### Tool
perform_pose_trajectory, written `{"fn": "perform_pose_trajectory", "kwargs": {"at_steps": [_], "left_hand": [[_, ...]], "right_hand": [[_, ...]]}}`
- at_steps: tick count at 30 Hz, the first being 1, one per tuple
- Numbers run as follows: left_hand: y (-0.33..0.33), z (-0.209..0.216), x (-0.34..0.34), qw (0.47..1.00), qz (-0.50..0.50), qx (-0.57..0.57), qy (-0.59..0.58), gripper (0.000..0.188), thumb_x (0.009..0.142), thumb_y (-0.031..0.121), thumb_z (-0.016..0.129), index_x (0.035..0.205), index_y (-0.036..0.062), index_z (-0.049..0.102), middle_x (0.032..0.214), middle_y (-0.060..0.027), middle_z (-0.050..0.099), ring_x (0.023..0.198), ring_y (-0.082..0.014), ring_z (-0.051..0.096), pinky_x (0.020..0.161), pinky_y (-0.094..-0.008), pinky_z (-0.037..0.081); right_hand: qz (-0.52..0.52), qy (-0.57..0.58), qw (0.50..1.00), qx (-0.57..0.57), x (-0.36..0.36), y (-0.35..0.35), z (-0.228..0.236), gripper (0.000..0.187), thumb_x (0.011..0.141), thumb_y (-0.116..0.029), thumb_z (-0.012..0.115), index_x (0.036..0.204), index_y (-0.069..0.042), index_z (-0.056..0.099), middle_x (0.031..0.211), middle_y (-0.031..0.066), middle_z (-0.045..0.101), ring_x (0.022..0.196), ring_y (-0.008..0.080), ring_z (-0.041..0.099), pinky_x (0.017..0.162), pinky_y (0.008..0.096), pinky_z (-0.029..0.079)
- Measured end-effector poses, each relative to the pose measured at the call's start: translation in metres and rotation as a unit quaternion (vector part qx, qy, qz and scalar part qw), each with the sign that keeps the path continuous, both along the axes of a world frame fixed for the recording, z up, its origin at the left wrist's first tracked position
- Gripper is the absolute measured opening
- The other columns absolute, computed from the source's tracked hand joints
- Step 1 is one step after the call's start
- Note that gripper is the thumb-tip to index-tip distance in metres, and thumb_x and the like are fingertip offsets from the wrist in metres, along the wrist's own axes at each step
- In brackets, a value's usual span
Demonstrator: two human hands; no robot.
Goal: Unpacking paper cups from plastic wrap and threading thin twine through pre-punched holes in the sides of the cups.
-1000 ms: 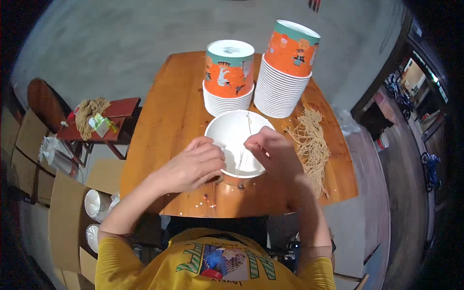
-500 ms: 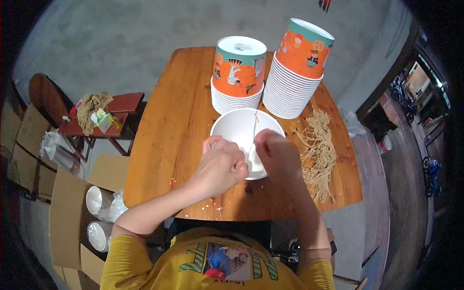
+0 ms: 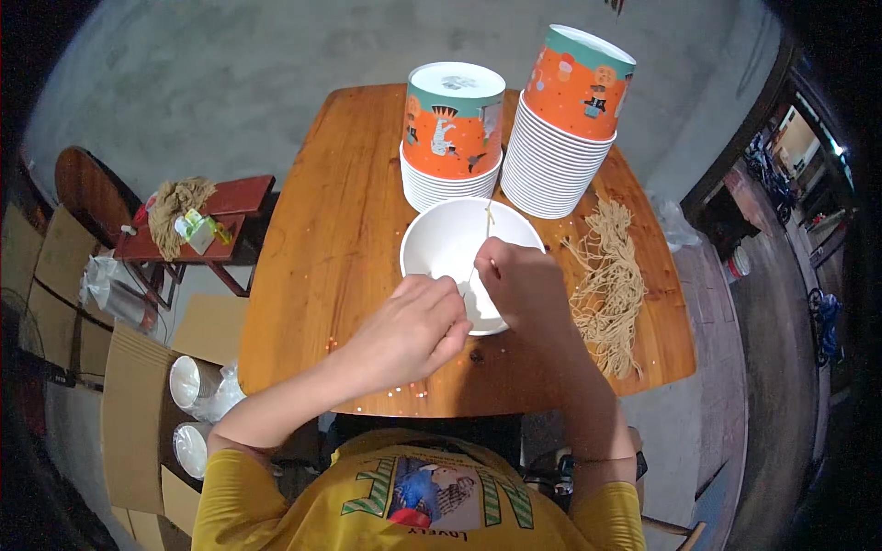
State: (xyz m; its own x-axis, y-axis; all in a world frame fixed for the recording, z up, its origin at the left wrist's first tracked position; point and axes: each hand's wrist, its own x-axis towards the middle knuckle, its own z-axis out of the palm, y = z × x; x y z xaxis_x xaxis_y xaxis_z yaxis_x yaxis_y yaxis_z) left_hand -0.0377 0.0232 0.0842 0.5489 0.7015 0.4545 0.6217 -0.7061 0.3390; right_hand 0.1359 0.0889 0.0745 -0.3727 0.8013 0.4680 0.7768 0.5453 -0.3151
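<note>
A white round bowl (image 3: pixel 424 241) sits on the wooden table in front of me. Over its front half, my right hand (image 3: pixel 519 286) pinches a thin beige string (image 3: pixel 490 219), whose knotted-looking end lies up against the bowl's far wall. Lower and to the left, my left hand (image 3: pixel 404 329) is closed with its fingertips over the bowl. A faint stretch of the string runs between both hands; the left fingertips are partly hidden. To the right lies a loose bundle of beige strings (image 3: pixel 610 285).
Two upside-down stacks of orange-and-green paper tubs (image 3: pixel 452 138) (image 3: pixel 574 110) stand at the back of the table (image 3: pixel 322 230). Small beads (image 3: pixel 395 391) are scattered near its front edge. On the left are an open cardboard box (image 3: pixel 138 413) and a red bench (image 3: pixel 230 202).
My left hand has turned flatter, its fingers less curled up. The right hand has shifted slightly and stays pinched on the string over the bowl. The whole view has tilted a little.
</note>
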Motion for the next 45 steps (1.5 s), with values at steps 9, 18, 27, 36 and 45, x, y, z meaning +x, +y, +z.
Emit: {"fn": "perform_pose_trajectory", "kwargs": {"at_steps": [9,18,27,36,45], "left_hand": [[0.007,0.013,-0.023,0.991,-0.131,-0.026,0.023,0.011,0.083,0.008,0.056,0.091,0.0042,0.05,0.091,-0.0103,0.048,0.093,-0.0296,0.049,0.094,-0.0424,0.033],[0.054,0.057,-0.068,0.801,-0.092,-0.448,-0.386,0.021,0.086,0.023,0.064,0.096,0.0056,0.056,0.087,0.0009,0.058,0.084,-0.0065,0.054,0.076,-0.0223,0.043],[0.135,0.144,-0.088,0.599,-0.074,-0.503,-0.618,0.023,0.09,0.008,0.052,0.101,-0.0121,0.053,0.086,-0.0155,0.061,0.068,-0.0208,0.066,0.056,-0.0309,0.06],[0.226,0.14,-0.104,0.467,-0.058,-0.494,-0.731,0.019,0.089,0.0,0.046,0.105,-0.0087,0.046,0.105,-0.0212,0.056,0.09,-0.0281,0.062,0.079,-0.0416,0.055],[0.234,-0.002,-0.274,0.468,0.159,-0.422,-0.76,0.036,0.09,0.003,0.034,0.124,-0.0067,0.039,0.126,-0.0278,0.044,0.113,-0.0416,0.049,0.094,-0.0618,0.04]], "right_hand": [[0.133,0.058,0.983,-0.113,0.015,0.015,0.014,0.013,0.087,-0.017,0.055,0.091,-0.01,0.066,0.068,0.0081,0.061,0.063,0.0204,0.06,0.061,0.0328,0.048],[0.183,0.287,0.844,-0.415,0.066,0.015,-0.017,0.041,0.083,-0.007,0.059,0.123,-0.002,0.054,0.115,0.0107,0.061,0.104,0.0175,0.056,0.092,0.0308,0.044],[0.3,0.547,0.694,-0.361,0.005,0.066,0.047,0.058,0.087,-0.037,0.061,0.127,0.0,0.04,0.101,0.0068,0.058,0.083,0.0151,0.057,0.07,0.0277,0.049],[0.372,0.666,0.528,-0.373,-0.017,0.129,0.067,0.019,0.092,-0.032,0.055,0.101,-0.015,0.056,0.076,-0.006,0.052,0.054,0.0019,0.038,0.042,0.0169,0.028],[-0.009,0.297,0.948,0.111,-0.039,0.121,0.057,0.025,0.085,-0.013,0.06,0.108,-0.005,0.058,0.1,0.0088,0.058,0.089,0.0213,0.055,0.081,0.0321,0.046]]}}
